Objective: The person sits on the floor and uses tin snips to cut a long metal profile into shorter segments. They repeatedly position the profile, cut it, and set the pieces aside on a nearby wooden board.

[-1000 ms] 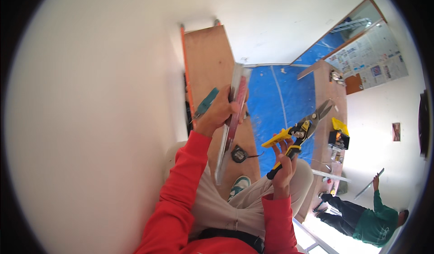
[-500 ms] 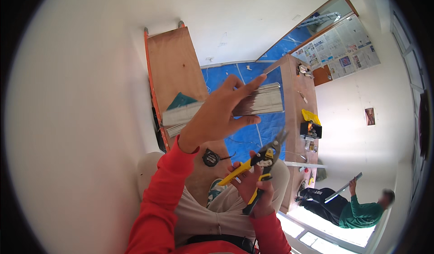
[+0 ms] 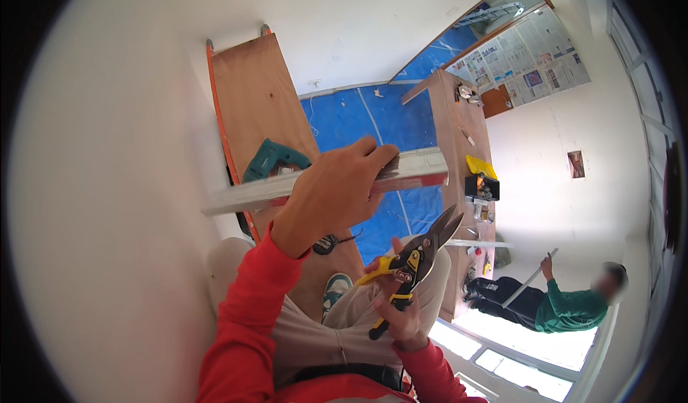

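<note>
My left hand (image 3: 333, 195) is closed around a long pale metal channel strip (image 3: 419, 163), which lies crosswise in front of me. Below its right end, my right hand (image 3: 401, 317) grips a pair of tin snips (image 3: 410, 261) with yellow and black handles. The snips' dark blades point up and to the right, parted a little at the tips and apart from the strip. Behind the strip, a teal power drill (image 3: 265, 158) rests on a wooden plank, partly covered. A black tape measure (image 3: 325, 244) shows below my left wrist.
The wooden plank (image 3: 251, 87) with an orange edge runs along the left. Blue sheeting (image 3: 344, 120) covers the floor. On the right, a long wooden bench (image 3: 459, 127) carries a black toolbox (image 3: 481, 188) and small tools. Beyond it a person (image 3: 570, 310) in green holds a thin strip.
The channel strip has turned in my left hand, whose fingers have closed further around it. The snips' blades have swung nearer the camera. The drill has come further into sight.
</note>
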Demonstrator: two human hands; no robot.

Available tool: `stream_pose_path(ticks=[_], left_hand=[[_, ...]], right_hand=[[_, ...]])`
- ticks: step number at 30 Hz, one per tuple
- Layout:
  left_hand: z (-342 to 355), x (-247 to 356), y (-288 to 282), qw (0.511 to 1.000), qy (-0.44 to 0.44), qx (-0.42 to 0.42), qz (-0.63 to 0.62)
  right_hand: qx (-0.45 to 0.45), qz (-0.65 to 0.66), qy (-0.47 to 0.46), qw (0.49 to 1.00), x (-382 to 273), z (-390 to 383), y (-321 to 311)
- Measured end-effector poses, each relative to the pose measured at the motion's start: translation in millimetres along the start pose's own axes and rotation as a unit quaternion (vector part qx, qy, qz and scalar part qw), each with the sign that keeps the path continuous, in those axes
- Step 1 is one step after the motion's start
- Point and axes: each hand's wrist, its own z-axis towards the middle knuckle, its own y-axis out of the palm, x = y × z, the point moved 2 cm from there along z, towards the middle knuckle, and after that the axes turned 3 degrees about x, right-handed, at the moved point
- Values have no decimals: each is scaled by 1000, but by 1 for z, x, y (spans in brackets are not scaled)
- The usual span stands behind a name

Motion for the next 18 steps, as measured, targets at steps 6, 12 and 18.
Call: stream_pose_path(ticks=[6, 12, 18], left_hand=[[-9, 27, 2, 995, 70, 53, 36], [-19, 45, -16, 997, 44, 34, 46], [-28, 51, -49, 994, 27, 77, 72]], right_hand=[[24, -73, -106, 991, -7, -24, -25], [83, -241, -105, 961, -11, -46, -15], [114, -392, -155, 899, -35, -20, -2]])
